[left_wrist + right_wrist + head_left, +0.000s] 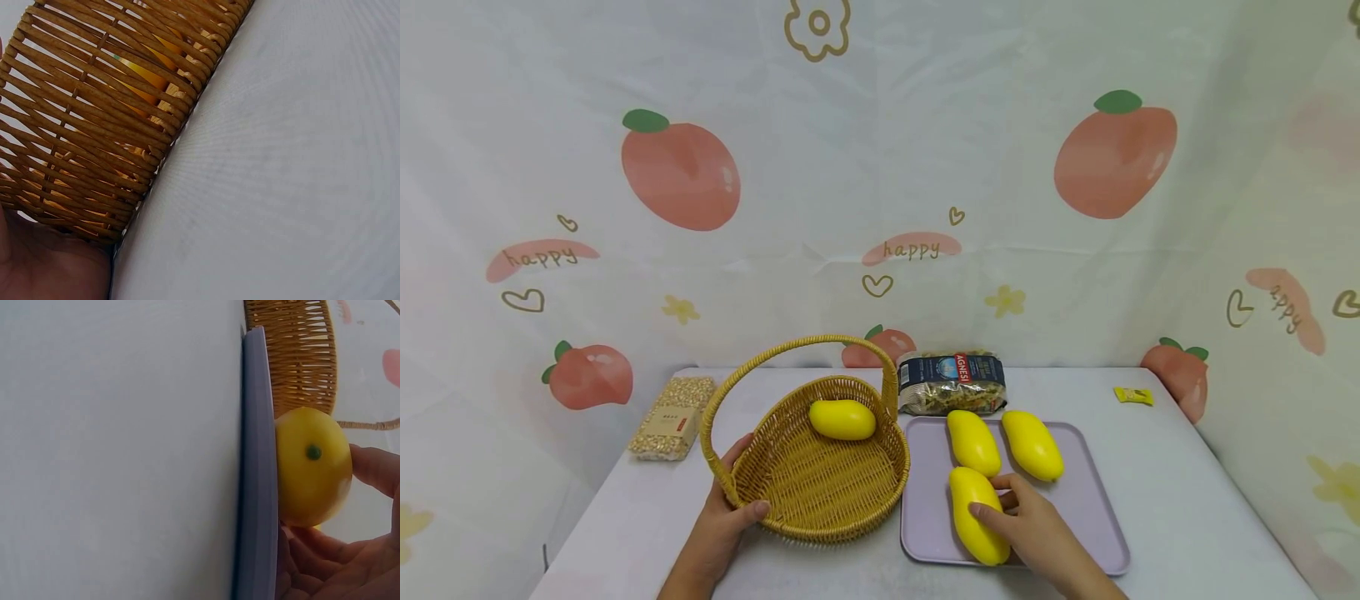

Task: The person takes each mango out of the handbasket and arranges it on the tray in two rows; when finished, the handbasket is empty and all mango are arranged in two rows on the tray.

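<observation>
And here is the left hand (722, 525), clamped on the left side of a round golden-brown wicker basket (835, 492), thumb over the near rim and fingers round the outside, just below the foot of the tall arched handle (801, 342). Inside the basket, against its far wall, lies one smooth yellow mango-shaped fruit (842, 419).

Over to the right hand (1033, 521): thumb on one side, fingers on the other, it pinches a long, glossy yellow mango (967, 500) at the near part of a flat lilac rectangular tray (1078, 496). The right wrist view shows that mango end-on, green stem nub (314, 452) and all, just beside the tray's rim.

Two more on the tray! A plump yellow mango on the left (973, 444) lies just beyond the gripped one; whether they touch, I cannot tell. A second plump yellow mango (1032, 446) sits to its right.

Around them on the white worktop (1195, 500): a clear-and-navy AGNESI pasta bag (951, 383) behind the tray, a pale packet of grains (672, 419) left of the basket, and a small yellow wrapped packet (1133, 396) at far right.
</observation>
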`<action>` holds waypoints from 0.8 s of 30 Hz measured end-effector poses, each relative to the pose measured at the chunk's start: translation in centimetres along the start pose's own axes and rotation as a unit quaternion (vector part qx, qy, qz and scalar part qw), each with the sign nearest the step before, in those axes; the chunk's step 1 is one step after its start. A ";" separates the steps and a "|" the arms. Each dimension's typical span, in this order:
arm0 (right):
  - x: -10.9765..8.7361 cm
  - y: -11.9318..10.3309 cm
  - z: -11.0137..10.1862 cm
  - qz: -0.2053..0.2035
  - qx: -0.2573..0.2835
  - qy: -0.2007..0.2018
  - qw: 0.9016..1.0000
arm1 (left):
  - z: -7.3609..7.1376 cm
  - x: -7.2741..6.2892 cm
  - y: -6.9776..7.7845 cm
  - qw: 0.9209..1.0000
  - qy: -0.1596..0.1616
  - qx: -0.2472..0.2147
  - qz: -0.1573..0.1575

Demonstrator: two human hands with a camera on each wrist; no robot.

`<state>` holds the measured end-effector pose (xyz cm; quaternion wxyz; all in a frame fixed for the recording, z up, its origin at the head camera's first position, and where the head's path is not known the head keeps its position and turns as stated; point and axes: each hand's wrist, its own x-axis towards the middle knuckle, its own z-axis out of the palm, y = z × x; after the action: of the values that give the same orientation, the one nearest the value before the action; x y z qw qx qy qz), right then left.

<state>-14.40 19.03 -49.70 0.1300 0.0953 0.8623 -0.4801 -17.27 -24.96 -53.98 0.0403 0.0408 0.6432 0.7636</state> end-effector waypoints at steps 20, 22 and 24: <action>-0.4 0.2 0.2 0.006 0.033 -0.007 0.999 | -0.1 0.0 0.0 1.000 -0.002 -0.002 -0.002; -0.5 0.2 0.2 0.003 0.033 -0.008 0.999 | -0.1 0.0 0.0 1.000 -0.003 -0.003 -0.001; -0.6 0.2 0.2 0.005 0.034 -0.007 0.999 | -0.1 0.0 0.0 1.000 -0.005 -0.004 -0.001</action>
<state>-13.78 18.95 -49.80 0.1352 0.1011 0.8441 -0.5089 -17.26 -25.01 -54.03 0.0442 0.0437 0.6401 0.7658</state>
